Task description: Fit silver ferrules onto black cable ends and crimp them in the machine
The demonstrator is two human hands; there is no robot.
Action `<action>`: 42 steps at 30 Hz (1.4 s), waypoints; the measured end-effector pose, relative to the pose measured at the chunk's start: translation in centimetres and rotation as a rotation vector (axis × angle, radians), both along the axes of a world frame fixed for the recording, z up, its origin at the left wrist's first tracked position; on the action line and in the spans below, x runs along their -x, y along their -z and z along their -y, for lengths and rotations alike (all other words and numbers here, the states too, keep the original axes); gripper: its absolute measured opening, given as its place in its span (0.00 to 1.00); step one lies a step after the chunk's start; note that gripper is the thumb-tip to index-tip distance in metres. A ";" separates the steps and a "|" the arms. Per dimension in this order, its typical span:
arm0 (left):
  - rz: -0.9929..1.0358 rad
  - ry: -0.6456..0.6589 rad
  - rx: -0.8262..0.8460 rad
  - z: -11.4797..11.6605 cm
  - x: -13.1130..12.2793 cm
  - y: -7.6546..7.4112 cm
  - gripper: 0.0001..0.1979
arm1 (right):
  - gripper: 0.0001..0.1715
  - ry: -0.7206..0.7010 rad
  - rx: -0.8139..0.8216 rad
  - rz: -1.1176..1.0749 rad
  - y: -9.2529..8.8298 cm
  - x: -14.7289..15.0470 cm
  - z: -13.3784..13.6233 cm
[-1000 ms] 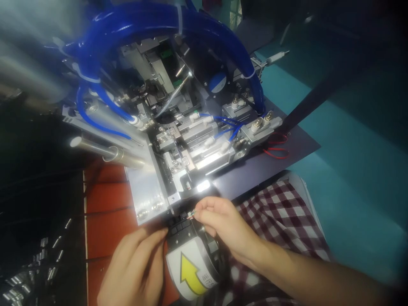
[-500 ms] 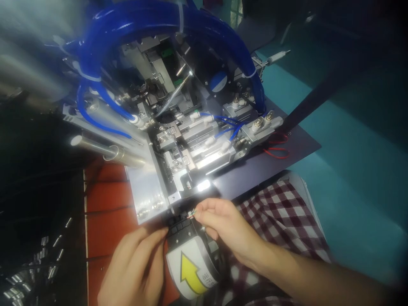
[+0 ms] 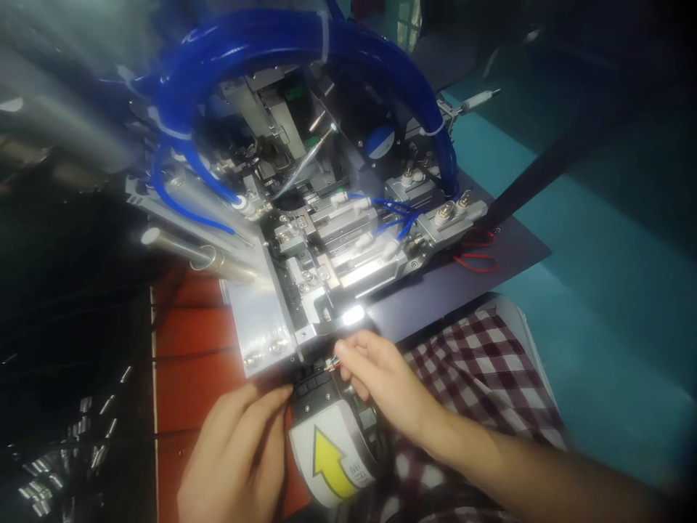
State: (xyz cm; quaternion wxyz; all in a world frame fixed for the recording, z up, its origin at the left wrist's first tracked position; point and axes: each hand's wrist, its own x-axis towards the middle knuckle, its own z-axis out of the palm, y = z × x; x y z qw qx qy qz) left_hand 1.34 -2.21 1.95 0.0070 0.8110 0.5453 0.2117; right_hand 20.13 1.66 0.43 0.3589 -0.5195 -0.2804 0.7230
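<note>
My right hand (image 3: 375, 367) is closed in a pinch on the ends of thin coloured wires (image 3: 332, 363), held just over a black metal fixture (image 3: 316, 396) at the machine's near end. Red shows on the wires, but their tips are too small to make out. My left hand (image 3: 234, 450) is at the fixture's left edge, its fingers bent and pressed together. Its thumb and whatever it may pinch are hidden. Below the fixture is a white curved cover (image 3: 305, 454) with a yellow arrow (image 3: 329, 461).
Behind my hands stands a machine with metal slides (image 3: 353, 247) and a thick blue hose bundle (image 3: 305, 36). An orange-red surface (image 3: 185, 334) and small shiny metal pieces (image 3: 41, 487) lie to the left. Red wire loops (image 3: 476, 261) rest on a grey plate (image 3: 430, 298).
The whole view has shifted slightly. My right hand has turned a little around the wires, still pinching them. My left hand keeps its place at the fixture's edge.
</note>
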 end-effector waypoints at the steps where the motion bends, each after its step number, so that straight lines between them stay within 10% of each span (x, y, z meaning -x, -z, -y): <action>1: -0.005 0.008 -0.010 0.0 0.0 0.0 0.08 | 0.13 0.009 0.002 0.014 0.0 0.2 0.0; 16: -0.011 0.038 -0.061 -0.1 0.0 0.0 0.08 | 0.11 0.049 -0.351 0.411 1.4 1.3 1.5; 25: -0.017 0.018 -0.034 0.0 0.1 0.2 0.08 | 0.14 0.029 0.058 0.058 -0.2 0.5 0.3; 42: -0.012 0.002 -0.042 0.0 -0.3 -0.2 0.07 | 0.06 0.034 0.051 -0.127 0.3 0.1 0.4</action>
